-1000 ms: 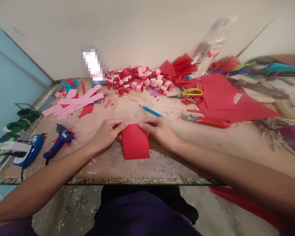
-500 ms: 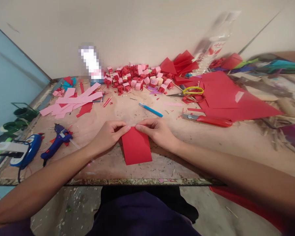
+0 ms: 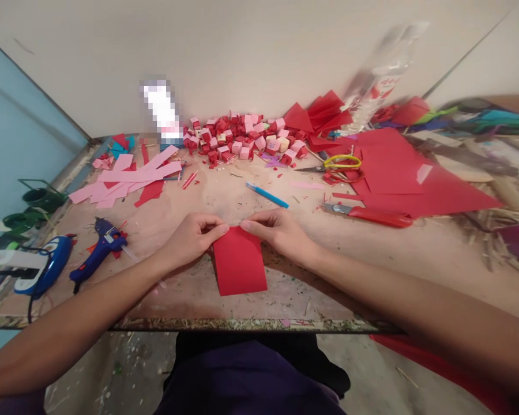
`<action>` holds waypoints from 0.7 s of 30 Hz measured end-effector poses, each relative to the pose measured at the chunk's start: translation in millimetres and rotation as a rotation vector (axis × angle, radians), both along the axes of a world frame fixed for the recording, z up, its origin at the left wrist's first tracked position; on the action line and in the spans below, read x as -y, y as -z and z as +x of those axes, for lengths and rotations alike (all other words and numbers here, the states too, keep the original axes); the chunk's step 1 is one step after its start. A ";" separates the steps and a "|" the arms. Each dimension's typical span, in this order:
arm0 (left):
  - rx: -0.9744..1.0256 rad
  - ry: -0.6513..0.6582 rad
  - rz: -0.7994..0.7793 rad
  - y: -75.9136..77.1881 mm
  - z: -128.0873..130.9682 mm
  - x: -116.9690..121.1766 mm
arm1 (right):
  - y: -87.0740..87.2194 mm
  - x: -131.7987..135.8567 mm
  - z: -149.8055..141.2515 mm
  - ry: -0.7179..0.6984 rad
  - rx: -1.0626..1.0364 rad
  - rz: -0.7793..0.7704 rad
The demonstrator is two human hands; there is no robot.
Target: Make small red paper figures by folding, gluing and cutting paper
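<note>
A red paper rectangle [image 3: 240,262] is held by its far edge just above the near part of the table, its near end hanging toward me. My left hand [image 3: 201,236] pinches the far left corner between thumb and fingers. At the far right corner my right hand [image 3: 274,230] has the same sort of pinch. Both thumbs lie on top of the paper, and the fingertips beneath are hidden. Beyond the hands lies a blue pen [image 3: 267,195].
Left are a blue glue gun [image 3: 96,253], a power strip [image 3: 54,262] and pink paper strips [image 3: 134,176]. Small folded paper pieces [image 3: 242,138] heap by the wall. To the right lie yellow-and-red-handled scissors [image 3: 335,166], a red-handled cutting tool [image 3: 372,214], red sheets [image 3: 415,173] and a plastic bottle [image 3: 378,86].
The view has shifted slightly. Both hands keep their pinch on the red paper, and its near end sits a little lower in the view.
</note>
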State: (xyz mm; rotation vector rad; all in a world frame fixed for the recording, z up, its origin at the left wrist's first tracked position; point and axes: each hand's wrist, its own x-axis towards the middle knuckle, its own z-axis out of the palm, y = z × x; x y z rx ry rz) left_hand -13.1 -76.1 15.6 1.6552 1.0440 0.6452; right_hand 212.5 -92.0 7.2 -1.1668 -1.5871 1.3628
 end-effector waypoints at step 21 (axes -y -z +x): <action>-0.139 0.007 0.048 -2.4 6.4 4.6 | -10.5 -6.3 7.4 -0.028 0.038 -0.049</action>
